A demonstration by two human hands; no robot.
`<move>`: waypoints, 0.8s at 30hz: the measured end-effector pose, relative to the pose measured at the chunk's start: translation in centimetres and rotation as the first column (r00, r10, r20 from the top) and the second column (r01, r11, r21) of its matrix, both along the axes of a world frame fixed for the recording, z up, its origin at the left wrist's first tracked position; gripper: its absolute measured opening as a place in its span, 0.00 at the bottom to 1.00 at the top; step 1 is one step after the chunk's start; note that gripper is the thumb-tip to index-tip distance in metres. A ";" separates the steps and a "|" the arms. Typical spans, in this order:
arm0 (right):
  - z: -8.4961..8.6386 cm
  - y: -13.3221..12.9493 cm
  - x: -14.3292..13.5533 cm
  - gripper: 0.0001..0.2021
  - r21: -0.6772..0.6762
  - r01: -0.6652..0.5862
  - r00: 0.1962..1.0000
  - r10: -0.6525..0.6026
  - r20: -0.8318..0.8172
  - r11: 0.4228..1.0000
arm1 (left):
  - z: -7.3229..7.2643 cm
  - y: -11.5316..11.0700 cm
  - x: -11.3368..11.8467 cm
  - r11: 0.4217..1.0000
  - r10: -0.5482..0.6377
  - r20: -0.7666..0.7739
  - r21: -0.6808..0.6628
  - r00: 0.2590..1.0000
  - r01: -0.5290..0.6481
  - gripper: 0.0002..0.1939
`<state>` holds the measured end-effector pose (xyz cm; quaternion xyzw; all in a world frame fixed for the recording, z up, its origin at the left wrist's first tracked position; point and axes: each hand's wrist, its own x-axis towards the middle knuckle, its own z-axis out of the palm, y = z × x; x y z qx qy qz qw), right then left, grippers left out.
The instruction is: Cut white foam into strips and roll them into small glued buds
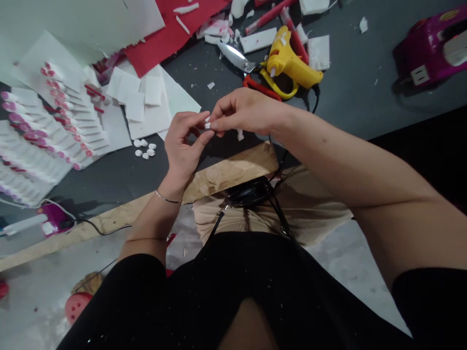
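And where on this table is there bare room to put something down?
Mainly the grey tabletop between the yellow glue gun and purple device, apart from a white scrap; a smaller patch lies between the white lumps and the wooden edge. Crowded: the rows of pink-tipped sticks, and around the scissors.

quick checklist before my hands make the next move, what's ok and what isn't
1. Small white piece secured by the right hand: ok, pinched at the fingertips.
2. Left hand grip on that piece: cannot tell; its fingertips are right there, but contact is unclear.
3. Six small white pieces clear of both hands: ok, clustered on the table beyond the left hand.
4. Scissors unobstructed: not ok, the yellow glue gun overlaps their handles in this view.
5. Glue gun cool: cannot tell from the picture.
6. Table free of scraps: not ok, white bits are scattered about.
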<state>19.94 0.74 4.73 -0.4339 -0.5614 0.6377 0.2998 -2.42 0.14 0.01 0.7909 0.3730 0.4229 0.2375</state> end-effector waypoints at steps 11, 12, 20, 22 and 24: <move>0.1 0.1 0.6 0.10 0.006 -0.080 0.995 0.079 0.059 0.997 | -0.2 -0.2 -0.5 0.999 -0.023 -0.103 0.028 0.994 0.026 0.13; 0.2 0.2 0.7 0.09 -0.005 -0.088 0.995 0.088 0.039 0.996 | 0.0 -0.3 -0.3 1.000 0.002 -0.080 0.014 0.997 -0.001 0.14; 0.0 0.1 0.0 0.04 -0.102 -0.088 0.985 0.072 -0.156 0.991 | 0.4 -0.8 0.6 0.997 0.072 0.080 -0.015 0.994 -0.071 0.18; -0.2 0.0 -0.3 0.04 -0.112 -0.088 0.981 0.066 -0.185 0.990 | -0.1 -0.6 0.6 0.996 0.083 0.056 -0.017 0.995 -0.082 0.19; -0.2 -0.2 -0.5 0.04 -0.108 -0.098 0.979 0.077 -0.189 0.989 | -0.6 -0.3 0.5 0.993 0.117 0.026 0.000 0.993 -0.117 0.22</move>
